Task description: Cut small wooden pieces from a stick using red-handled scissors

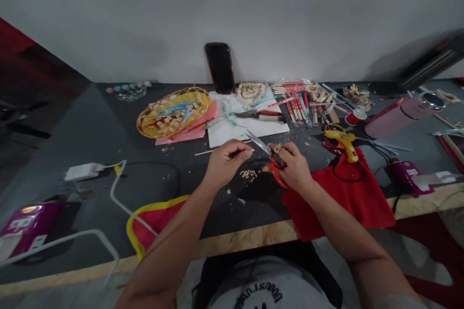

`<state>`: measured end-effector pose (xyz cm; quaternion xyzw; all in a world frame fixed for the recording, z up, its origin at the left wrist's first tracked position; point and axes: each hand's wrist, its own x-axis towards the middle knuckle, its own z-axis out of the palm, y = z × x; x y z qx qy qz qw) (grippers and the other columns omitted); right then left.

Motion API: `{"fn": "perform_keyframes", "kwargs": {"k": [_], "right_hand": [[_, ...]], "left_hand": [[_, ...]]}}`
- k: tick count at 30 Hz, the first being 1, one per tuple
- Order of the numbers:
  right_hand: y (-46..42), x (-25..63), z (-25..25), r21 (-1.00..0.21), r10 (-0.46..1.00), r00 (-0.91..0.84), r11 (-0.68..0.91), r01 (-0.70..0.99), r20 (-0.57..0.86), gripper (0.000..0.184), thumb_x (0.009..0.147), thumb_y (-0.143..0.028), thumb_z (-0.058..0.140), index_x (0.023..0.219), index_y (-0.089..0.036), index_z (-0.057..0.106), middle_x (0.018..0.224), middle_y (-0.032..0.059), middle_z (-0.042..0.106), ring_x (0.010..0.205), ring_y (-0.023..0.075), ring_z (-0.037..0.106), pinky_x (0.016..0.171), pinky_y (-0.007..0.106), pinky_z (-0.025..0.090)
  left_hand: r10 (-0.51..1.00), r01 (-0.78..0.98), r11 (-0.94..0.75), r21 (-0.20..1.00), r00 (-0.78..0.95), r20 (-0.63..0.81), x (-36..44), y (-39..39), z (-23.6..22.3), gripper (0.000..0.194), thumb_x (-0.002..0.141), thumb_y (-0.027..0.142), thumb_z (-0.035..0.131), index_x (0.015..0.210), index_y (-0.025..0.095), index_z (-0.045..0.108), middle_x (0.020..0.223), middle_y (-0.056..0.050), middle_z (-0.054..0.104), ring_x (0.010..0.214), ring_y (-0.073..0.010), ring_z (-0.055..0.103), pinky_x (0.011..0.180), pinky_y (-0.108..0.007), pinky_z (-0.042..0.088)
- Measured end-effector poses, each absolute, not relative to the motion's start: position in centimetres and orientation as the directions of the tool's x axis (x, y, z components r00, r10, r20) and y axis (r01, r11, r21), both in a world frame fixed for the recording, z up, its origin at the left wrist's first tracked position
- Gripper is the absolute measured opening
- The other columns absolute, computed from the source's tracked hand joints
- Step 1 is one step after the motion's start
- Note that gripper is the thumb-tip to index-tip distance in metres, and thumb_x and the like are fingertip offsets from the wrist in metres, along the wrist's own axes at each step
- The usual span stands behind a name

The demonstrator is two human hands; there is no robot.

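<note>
My left hand [227, 161] pinches a thin pale stick [251, 150] between thumb and fingers; my right hand [294, 168] is curled round the red-handled scissors [258, 143], blades aimed at ten o'clock. Small pale pieces [248, 174] lie at six, between my hands. At ten, a yellow basket [141, 125] holds blue strips [187, 111]. Dark tabletop [224, 215] runs to its wooden edge [253, 237] at six.

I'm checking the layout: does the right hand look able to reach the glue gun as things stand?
Probably yes: nothing tall stands between the right hand and the glue gun, though the hand holds scissors, which it would likely need to release first.
</note>
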<state>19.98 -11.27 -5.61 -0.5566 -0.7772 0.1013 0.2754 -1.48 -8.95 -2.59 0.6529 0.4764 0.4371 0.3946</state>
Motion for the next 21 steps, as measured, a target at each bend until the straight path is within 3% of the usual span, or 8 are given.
{"fn": "perform_keyframes", "kwargs": {"k": [5, 12, 18, 21], "right_hand": [[-9.6, 21.7, -6.9, -0.348, 0.954, -0.158, 0.243, 0.906, 0.256, 0.067, 0.077, -0.046, 0.070, 0.135, -0.019, 0.052, 0.118, 0.0144, 0.056, 0.105, 0.0302, 0.058, 0.084, 0.041, 0.053], [-9.1, 23.1, -8.0, -0.311, 0.943, -0.255, 0.314, 0.897, 0.216, 0.063, 0.076, -0.024, 0.063, 0.136, -0.012, 0.049, 0.118, 0.0164, 0.058, 0.110, 0.0322, 0.052, 0.096, 0.048, 0.044], [-9.5, 21.8, -7.0, -0.368, 0.887, -0.325, 0.437, 0.821, 0.328, 0.026, 0.089, -0.020, 0.052, 0.110, -0.020, 0.068, 0.106, 0.0101, 0.066, 0.105, 0.0258, 0.052, 0.094, 0.043, 0.042], [-10.1, 20.4, -7.0, -0.390, 0.848, -0.405, 0.520, 0.760, 0.343, 0.021, 0.094, -0.024, 0.050, 0.096, -0.022, 0.071, 0.100, 0.0071, 0.068, 0.099, 0.0224, 0.053, 0.091, 0.040, 0.042]], "left_hand": [[0.964, 0.298, -0.250, 0.921, 0.170, 0.206, -2.0, -8.6, -2.9, 0.013, 0.080, 0.028, 0.065, 0.083, 0.018, 0.072, 0.078, -0.002, 0.068, 0.070, -0.0135, 0.059, 0.063, -0.024, 0.046], [0.974, 0.375, -0.213, 0.902, 0.159, 0.164, -1.8, -8.4, -3.1, 0.013, 0.079, 0.027, 0.064, 0.085, 0.018, 0.072, 0.079, -0.002, 0.071, 0.069, -0.0137, 0.061, 0.063, -0.024, 0.047], [0.978, 0.416, -0.200, 0.887, 0.132, 0.159, -1.7, -8.3, -3.4, 0.013, 0.078, 0.029, 0.065, 0.084, 0.018, 0.071, 0.076, -0.002, 0.071, 0.064, -0.0133, 0.059, 0.059, -0.024, 0.045], [0.977, 0.446, -0.213, 0.870, 0.126, 0.174, -1.7, -8.2, -3.6, 0.015, 0.079, 0.030, 0.063, 0.085, 0.018, 0.070, 0.079, -0.002, 0.071, 0.066, -0.0137, 0.059, 0.060, -0.024, 0.045]]}}
